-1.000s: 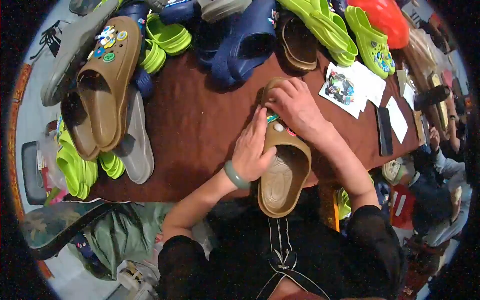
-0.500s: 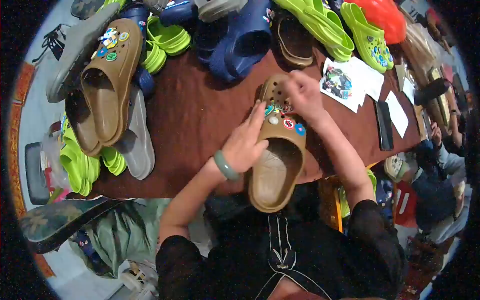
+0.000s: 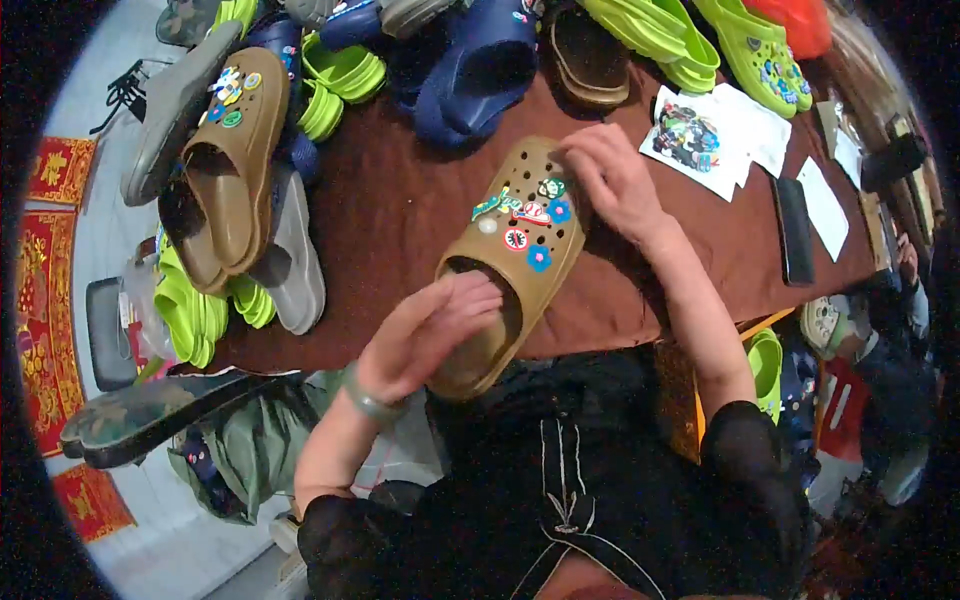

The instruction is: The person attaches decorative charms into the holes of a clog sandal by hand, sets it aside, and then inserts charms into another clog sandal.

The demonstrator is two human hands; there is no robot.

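A brown clog (image 3: 520,225) with colourful charms on its perforated top lies tilted at the table's front edge, its toe pointing away and to the right. My left hand (image 3: 428,325) is at the clog's opening, the fingertips reaching inside it and the thumb not clearly seen. My right hand (image 3: 612,180) is beside the toe at the upper right, fingers bent, the fingertips close to or touching the rim. Whether anything small is between the right fingers is hidden.
A pair of brown clogs (image 3: 225,180) lies at the left over a grey one (image 3: 290,260). Green clogs (image 3: 755,55) and navy clogs (image 3: 480,75) line the back. Right of my hands are charm packets (image 3: 690,140) and a black phone-like object (image 3: 793,230).
The clog has turned, its toe swinging right and its heel left. My left hand has moved from the clog's side down to its opening. My right hand has shifted off the charms to the toe's edge.
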